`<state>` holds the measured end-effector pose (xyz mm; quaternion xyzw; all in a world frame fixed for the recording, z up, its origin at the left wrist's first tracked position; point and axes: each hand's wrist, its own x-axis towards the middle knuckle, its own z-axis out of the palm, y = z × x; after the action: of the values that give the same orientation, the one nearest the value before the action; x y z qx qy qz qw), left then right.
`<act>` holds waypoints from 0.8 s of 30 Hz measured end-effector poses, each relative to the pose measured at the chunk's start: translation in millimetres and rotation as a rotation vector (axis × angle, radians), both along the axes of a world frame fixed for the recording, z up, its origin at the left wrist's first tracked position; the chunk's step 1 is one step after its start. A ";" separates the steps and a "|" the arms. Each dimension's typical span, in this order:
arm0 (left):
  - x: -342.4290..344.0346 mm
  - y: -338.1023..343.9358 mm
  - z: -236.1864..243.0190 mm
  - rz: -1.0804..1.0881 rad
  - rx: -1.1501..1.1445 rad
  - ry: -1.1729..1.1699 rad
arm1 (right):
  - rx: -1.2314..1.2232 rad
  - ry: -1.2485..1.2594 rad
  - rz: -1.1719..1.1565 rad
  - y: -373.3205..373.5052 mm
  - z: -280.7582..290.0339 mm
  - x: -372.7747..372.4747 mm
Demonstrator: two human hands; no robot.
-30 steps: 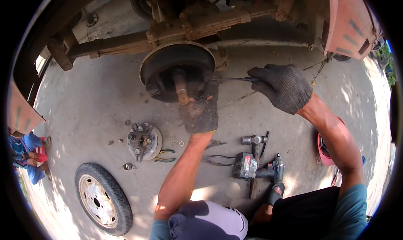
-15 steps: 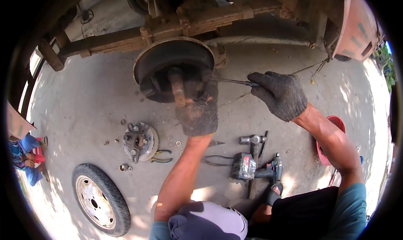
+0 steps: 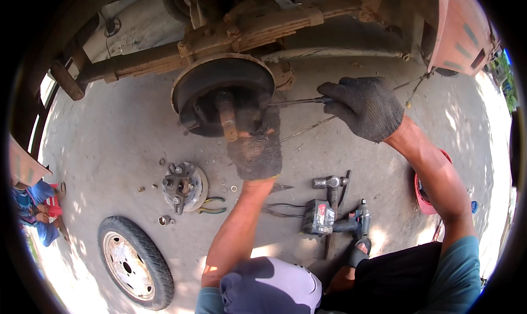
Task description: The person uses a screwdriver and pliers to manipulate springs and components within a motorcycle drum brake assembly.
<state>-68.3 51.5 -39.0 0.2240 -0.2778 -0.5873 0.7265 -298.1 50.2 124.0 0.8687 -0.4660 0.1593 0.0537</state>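
Note:
A round, dark brake assembly (image 3: 219, 75) hangs at the end of the axle, with a rusty spindle (image 3: 226, 119) sticking out toward me. My left hand (image 3: 254, 153), in a worn dark glove, is at its lower right side just beside the spindle. Its fingers curl in against the brake parts, and what they grip is hidden. My right hand (image 3: 363, 110), also gloved, is closed around the handle of a screwdriver (image 3: 296, 101). The screwdriver's shaft points left into the right side of the brake assembly, above my left fingers; its tip is out of sight.
On the concrete lie a wheel hub (image 3: 185, 188), pliers (image 3: 213, 205), a hammer (image 3: 329, 183), a cordless impact wrench (image 3: 346, 224) and a wheel with tyre (image 3: 134, 262). A red basin (image 3: 422, 196) stands right. A leaf spring (image 3: 258, 37) spans above. Another person (image 3: 41, 209) sits far left.
My right hand and the screwdriver have shifted slightly left and up. The left hand stays at the brake assembly. The whole view has moved a little.

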 end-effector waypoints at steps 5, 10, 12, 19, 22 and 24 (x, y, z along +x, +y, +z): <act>-1.4 7.6 -50.0 -0.434 -0.094 0.486 | -0.001 -0.040 -0.052 11.6 -16.2 -10.4; 1.0 18.6 -9.2 -0.400 -0.147 0.314 | 0.031 -0.116 -0.069 25.0 -27.2 -2.4; 1.3 15.6 -22.7 -0.356 -0.153 0.345 | 0.056 -0.160 -0.012 15.3 -25.0 -5.7; -2.4 -1.2 -36.7 -0.125 -0.238 0.078 | 0.044 -0.018 0.088 -24.3 -5.4 -18.4; -2.9 -2.1 -26.0 -0.026 -0.019 -0.088 | 0.043 0.047 -0.029 -8.0 3.1 -8.3; -1.9 -2.8 -28.6 -0.042 0.037 -0.035 | 0.060 0.068 -0.114 13.2 2.5 3.2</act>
<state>-70.2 48.8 -67.6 0.2416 -0.2846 -0.6035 0.7046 -294.9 63.4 126.5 0.8470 -0.5170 0.1124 0.0523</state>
